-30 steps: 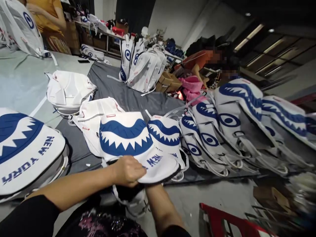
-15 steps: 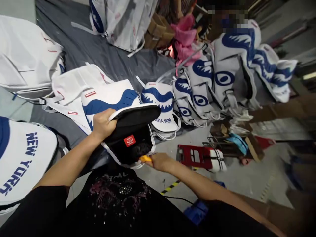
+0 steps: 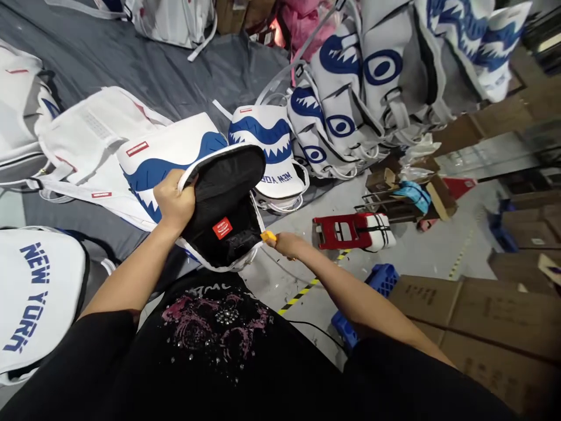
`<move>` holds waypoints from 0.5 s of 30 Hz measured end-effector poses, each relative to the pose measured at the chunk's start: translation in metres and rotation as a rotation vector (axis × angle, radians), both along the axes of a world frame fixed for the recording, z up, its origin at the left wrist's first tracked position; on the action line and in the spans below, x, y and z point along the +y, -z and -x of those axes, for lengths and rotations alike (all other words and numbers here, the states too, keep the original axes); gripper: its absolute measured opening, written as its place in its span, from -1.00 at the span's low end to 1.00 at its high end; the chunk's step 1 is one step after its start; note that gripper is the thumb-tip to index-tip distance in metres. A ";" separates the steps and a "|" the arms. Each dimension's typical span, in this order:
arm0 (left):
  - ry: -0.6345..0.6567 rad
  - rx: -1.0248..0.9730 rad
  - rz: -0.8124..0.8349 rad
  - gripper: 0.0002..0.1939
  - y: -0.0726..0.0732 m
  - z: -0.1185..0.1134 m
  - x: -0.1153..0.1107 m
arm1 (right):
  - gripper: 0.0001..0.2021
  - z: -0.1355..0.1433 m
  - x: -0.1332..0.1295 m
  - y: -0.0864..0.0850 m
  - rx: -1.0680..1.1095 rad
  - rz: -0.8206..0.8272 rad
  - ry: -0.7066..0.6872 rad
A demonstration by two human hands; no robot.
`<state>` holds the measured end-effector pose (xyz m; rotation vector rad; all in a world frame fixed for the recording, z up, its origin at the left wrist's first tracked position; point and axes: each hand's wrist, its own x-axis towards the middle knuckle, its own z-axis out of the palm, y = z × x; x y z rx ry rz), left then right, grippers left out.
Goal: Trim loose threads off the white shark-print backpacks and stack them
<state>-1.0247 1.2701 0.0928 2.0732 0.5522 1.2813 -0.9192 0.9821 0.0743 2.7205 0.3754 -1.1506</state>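
A white and blue backpack (image 3: 164, 149) lies in front of me with its flap lifted, showing a black lining and a red label (image 3: 222, 228). My left hand (image 3: 175, 199) is closed on the edge of the raised flap. My right hand (image 3: 287, 244) is closed round a small orange tool (image 3: 268, 237), whose tip is at the right rim of the opening. The tool's exact kind is too small to tell.
Another white backpack (image 3: 39, 292) is at the left, one lettered bag (image 3: 269, 149) behind. Several shark-pattern bags (image 3: 381, 70) line the grey-covered table (image 3: 175, 64). On the floor are a red trolley (image 3: 342, 231), blue crate (image 3: 381, 280) and cardboard boxes (image 3: 495, 310).
The view has shifted, bringing more floor and boxes into sight at the right. My right hand and the orange tool have moved up along the bag's right rim. My left hand still holds the flap.
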 end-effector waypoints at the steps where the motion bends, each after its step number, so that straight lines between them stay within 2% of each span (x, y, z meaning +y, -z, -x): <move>1: 0.024 -0.004 -0.017 -0.87 0.001 -0.001 -0.004 | -0.47 0.004 -0.008 -0.002 -0.010 -0.044 0.037; 4: 0.108 -0.021 -0.095 -0.87 -0.003 -0.001 -0.018 | -0.48 0.011 -0.005 0.006 -0.235 -0.276 0.132; 6: 0.151 -0.023 -0.145 -0.87 -0.008 0.000 -0.026 | -0.51 0.018 0.013 0.025 -0.337 -0.463 0.165; 9: 0.189 -0.017 -0.220 -0.87 -0.014 0.002 -0.034 | -0.54 0.032 0.045 0.063 -0.344 -0.683 0.187; 12: 0.153 0.006 -0.247 -0.84 -0.017 0.003 -0.037 | -0.58 0.046 0.065 0.094 -0.353 -0.756 0.152; 15: 0.103 0.033 -0.252 -0.82 -0.017 0.004 -0.036 | -0.60 0.053 0.072 0.112 -0.382 -0.809 0.103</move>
